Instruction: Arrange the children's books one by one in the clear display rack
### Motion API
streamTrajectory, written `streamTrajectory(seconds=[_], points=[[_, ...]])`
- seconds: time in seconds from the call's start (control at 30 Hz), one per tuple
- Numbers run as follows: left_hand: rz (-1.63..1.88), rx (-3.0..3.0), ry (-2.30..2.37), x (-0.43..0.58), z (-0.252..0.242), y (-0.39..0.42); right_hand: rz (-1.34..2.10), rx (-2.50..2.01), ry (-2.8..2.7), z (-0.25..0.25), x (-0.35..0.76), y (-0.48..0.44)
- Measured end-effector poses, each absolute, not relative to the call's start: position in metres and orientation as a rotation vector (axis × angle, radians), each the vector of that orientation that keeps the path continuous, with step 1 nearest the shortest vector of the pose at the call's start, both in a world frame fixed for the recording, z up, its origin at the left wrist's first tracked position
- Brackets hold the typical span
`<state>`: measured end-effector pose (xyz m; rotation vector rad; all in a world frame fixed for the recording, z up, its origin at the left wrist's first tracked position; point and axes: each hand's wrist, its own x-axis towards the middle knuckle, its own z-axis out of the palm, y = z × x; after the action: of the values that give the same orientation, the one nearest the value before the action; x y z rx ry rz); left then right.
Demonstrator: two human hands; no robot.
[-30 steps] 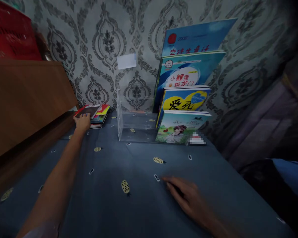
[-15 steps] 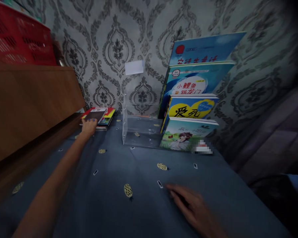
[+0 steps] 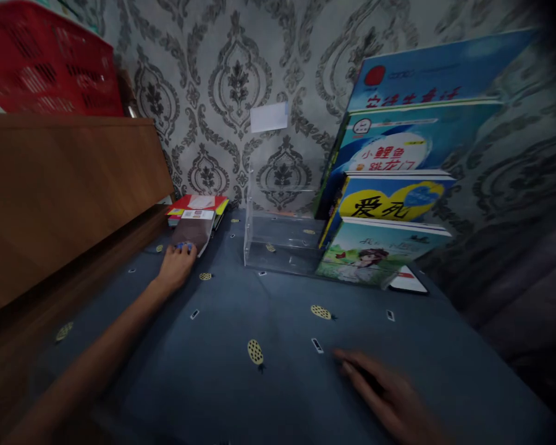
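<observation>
My left hand (image 3: pixel 178 267) grips the near end of a thin, dark-covered book (image 3: pixel 194 230), fingers on top of the cover and the thumb hidden. That book lies partly over a stack of red and yellow books (image 3: pixel 217 203). Low over the cloth at the front right, my right hand (image 3: pixel 382 392) holds nothing; its fingers are loosely bent, with a gap between thumb and forefinger. A clear acrylic tiered rack (image 3: pixel 278 259) stands at the centre back. Several picture books (image 3: pixel 361 256) stand stepped in its right part, while its left part shows bare tiers.
A brown wooden cabinet (image 3: pixel 74 191) with a red plastic basket (image 3: pixel 74 68) on top borders the left side. Patterned wallpaper (image 3: pixel 236 80) rises behind. A flat white item with a dark edge (image 3: pixel 410 281) lies right of the rack. A blue pineapple-print cloth (image 3: pixel 278 383) covers the table.
My left hand has drawn the dark book off the stack toward me. The view has shifted left, so the rack appears further right. My right hand stays low over the cloth.
</observation>
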<state>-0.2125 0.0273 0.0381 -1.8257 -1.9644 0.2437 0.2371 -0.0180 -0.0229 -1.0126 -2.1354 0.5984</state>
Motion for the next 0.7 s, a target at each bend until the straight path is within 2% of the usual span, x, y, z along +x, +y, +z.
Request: streamTrajectory(seconds=[0.2,0.47,0.6,0.7], points=[[0.28,-1.981,-1.93,-0.183,0.018,-0.027,0.618,-1.132,-2.125,-0.021,0.241,-0.02],[0.255,-2.316,-1.831,-0.153,0.038,-0.066,0.759,-1.275,-2.1,-0.026,0.249,-0.018],[-0.077,-2.557,-1.824,-0.175,0.039,-0.035,0.787,-1.345,-2.085,-0.026,0.25,-0.018],[-0.316,-2.438,-1.911,-0.206,0.027,0.013,0.773,-1.345,-2.076,-0.024,0.248,-0.02]])
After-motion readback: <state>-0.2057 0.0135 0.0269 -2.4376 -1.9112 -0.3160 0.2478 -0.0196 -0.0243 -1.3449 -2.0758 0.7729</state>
